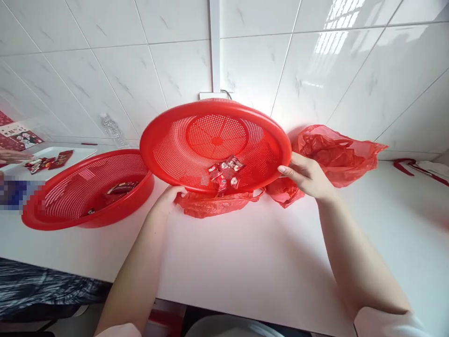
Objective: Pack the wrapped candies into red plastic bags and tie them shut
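A round red plastic colander (217, 135) is tilted toward me, its perforated inside facing me. My left hand (171, 195) grips its lower left rim and my right hand (307, 175) grips the right rim, thumb on top. Several small wrapped candies (226, 172) lie inside against the lower edge. Directly beneath that edge is a red plastic bag (210, 206); how far its mouth is open I cannot tell. Some of the fingers of both hands are hidden by the colander.
A second red colander (101, 213) with a few wrapped packets stands at left. Beyond it are a white tray (79, 154) with packets, a clear plastic bottle (114, 131) and another person's hand (14, 156). A crumpled red bag (336, 154) lies right, near the tiled wall (182, 70).
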Demonstrator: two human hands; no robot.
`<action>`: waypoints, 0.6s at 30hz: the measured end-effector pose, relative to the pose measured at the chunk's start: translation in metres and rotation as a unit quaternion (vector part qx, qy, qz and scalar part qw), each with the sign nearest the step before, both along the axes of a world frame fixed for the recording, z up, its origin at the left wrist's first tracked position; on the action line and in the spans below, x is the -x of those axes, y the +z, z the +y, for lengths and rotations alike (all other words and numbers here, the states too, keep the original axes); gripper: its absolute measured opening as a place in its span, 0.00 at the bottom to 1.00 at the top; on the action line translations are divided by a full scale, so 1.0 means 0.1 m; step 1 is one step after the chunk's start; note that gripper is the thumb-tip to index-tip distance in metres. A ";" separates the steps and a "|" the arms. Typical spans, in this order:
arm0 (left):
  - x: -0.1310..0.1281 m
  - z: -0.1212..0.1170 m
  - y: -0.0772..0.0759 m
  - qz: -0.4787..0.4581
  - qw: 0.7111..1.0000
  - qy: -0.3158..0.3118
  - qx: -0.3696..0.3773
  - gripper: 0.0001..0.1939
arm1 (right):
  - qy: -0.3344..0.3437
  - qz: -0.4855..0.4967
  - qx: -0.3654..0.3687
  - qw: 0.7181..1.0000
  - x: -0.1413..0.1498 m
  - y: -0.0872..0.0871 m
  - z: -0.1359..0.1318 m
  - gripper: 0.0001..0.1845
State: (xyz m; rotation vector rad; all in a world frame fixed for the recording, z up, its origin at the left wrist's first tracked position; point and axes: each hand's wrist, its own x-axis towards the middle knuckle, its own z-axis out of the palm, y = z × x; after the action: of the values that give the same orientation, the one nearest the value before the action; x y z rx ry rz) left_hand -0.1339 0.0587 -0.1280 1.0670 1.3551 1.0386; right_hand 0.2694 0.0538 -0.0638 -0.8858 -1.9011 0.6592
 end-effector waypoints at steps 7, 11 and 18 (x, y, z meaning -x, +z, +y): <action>-0.04 -0.02 0.08 -0.011 1.000 -0.011 -0.016 0.07 | -0.062 -0.015 -0.124 0.990 -0.04 0.00 -0.02 0.14; -0.06 -0.06 0.16 0.175 0.981 0.077 -0.044 0.25 | -0.090 0.083 -0.110 0.986 -0.01 -0.02 0.01 0.15; 0.06 -0.19 0.31 0.603 0.714 0.347 -0.078 0.31 | -0.119 0.284 0.021 0.951 0.02 0.13 -0.03 0.14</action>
State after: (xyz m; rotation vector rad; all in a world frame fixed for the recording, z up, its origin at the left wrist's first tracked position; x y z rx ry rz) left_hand -0.1402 0.0400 -0.0970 1.4845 2.9549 0.9412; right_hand 0.2670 0.0511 -0.0504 -0.8254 -1.2498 0.7156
